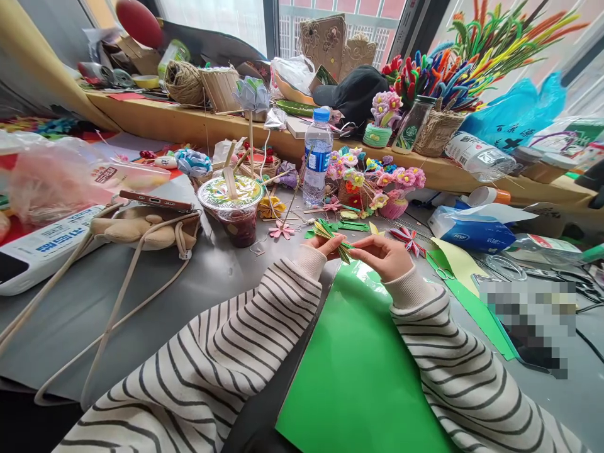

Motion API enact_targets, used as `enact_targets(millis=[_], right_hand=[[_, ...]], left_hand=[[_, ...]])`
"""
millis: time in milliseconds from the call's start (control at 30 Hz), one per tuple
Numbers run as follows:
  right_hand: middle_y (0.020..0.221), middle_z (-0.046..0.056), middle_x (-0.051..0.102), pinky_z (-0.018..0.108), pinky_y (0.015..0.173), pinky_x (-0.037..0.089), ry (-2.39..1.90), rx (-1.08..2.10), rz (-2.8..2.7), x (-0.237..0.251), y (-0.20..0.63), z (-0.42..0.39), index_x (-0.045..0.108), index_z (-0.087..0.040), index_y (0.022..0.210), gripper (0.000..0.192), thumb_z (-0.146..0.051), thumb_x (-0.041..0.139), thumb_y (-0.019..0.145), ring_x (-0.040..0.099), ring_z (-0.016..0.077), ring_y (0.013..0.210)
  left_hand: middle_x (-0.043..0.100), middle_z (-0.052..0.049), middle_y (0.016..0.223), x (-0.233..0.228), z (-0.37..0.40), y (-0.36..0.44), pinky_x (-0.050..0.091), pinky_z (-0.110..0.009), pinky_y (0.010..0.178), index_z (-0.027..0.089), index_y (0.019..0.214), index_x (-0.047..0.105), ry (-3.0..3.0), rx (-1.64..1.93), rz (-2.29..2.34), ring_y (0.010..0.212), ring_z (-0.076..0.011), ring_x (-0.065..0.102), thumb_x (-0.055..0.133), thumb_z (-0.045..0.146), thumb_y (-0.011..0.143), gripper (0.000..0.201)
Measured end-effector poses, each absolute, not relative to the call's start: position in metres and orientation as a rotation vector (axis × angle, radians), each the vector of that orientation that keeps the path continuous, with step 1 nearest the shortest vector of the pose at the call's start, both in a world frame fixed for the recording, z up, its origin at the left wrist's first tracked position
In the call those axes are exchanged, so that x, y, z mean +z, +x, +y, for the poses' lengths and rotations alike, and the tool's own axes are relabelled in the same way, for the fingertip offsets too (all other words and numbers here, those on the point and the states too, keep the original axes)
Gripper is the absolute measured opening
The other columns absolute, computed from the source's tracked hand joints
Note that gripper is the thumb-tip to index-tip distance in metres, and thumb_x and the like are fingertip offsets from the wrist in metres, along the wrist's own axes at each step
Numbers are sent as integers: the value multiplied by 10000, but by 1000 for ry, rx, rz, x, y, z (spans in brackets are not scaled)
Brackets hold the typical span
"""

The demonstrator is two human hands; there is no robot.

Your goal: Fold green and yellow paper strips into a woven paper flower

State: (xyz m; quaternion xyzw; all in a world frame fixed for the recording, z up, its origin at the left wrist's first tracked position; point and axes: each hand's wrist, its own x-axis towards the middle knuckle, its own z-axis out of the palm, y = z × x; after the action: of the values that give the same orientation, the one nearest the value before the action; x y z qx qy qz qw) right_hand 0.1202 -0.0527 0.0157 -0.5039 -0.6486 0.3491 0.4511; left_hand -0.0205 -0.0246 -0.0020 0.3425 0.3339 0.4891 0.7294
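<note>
Both hands meet over the far end of a large green sheet [363, 365]. Between them is a small bundle of pleated green and yellow paper [324, 230], its folded edges fanning out at the upper left. My left hand [327, 246] is closed round the bundle's middle and hides part of it. With thumb and fingers, my right hand [387, 255] pinches the right side of the same paper. Green paper scraps [352, 225] lie just beyond the hands, near a pink paper flower [282, 230]. A red-and-white folded paper piece [406, 239] is right of them.
A lidded drink cup [236, 217] and a water bottle [317, 160] stand beyond the hands. On the left is a beige bag [141, 233] with a phone on top. Scissors [442, 270], a tissue pack [472, 229] and a blurred-out item [533, 321] lie right. Crafts crowd the ledge [198, 126].
</note>
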Motion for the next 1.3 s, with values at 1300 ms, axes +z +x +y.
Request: enact_targets(millis=[1300], right_hand=[[684, 51, 612, 230, 554, 403, -1206, -477, -2237, 7, 117, -59, 581, -146, 931, 251, -225, 379, 805, 571, 141, 658]], left_hand=[[507, 16, 474, 1, -20, -28, 326, -189, 419, 119, 663, 599, 1499, 850, 870, 428, -68, 433, 625, 388, 551, 292]])
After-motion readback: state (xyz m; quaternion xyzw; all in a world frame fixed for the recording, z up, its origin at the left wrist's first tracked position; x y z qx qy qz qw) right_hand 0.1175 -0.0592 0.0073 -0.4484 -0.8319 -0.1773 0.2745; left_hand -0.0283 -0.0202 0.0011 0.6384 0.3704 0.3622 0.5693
